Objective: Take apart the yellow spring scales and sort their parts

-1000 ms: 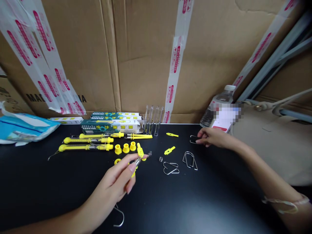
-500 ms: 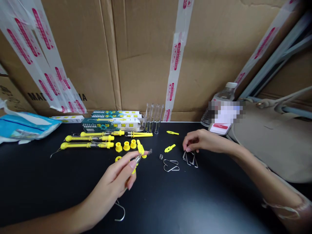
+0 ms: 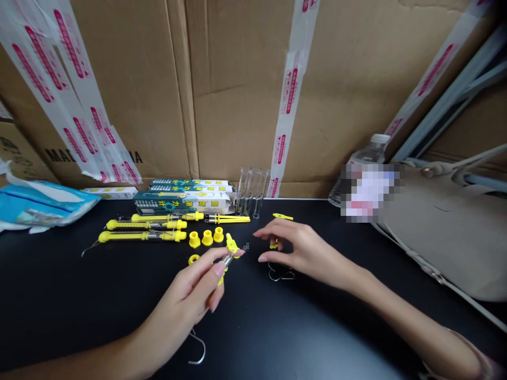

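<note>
My left hand (image 3: 190, 298) pinches a small metal and yellow spring part (image 3: 226, 259) between thumb and forefinger, low over the black table (image 3: 59, 295). My right hand (image 3: 295, 248) hovers with fingers spread over a bent wire clip (image 3: 281, 273) and a small yellow plastic piece (image 3: 273, 244). Its thumb and forefinger are apart and hold nothing. Three yellow caps (image 3: 205, 238) and a yellow ring (image 3: 194, 259) lie just left of it. A small spring (image 3: 246, 246) lies between my hands.
Assembled yellow spring scales (image 3: 142, 230) lie at the left, behind them printed boxes (image 3: 182, 196) and clear tubes (image 3: 250, 192). Cardboard boxes (image 3: 237, 89) wall the back. A water bottle (image 3: 362, 163) and a beige bag (image 3: 447, 227) stand at the right, a blue packet (image 3: 35, 203) far left. A wire hook (image 3: 197, 345) lies under my left wrist.
My right hand has moved left from the wire clips at the right to hover over the clip and yellow piece near the middle. My left hand has stayed in place with its part.
</note>
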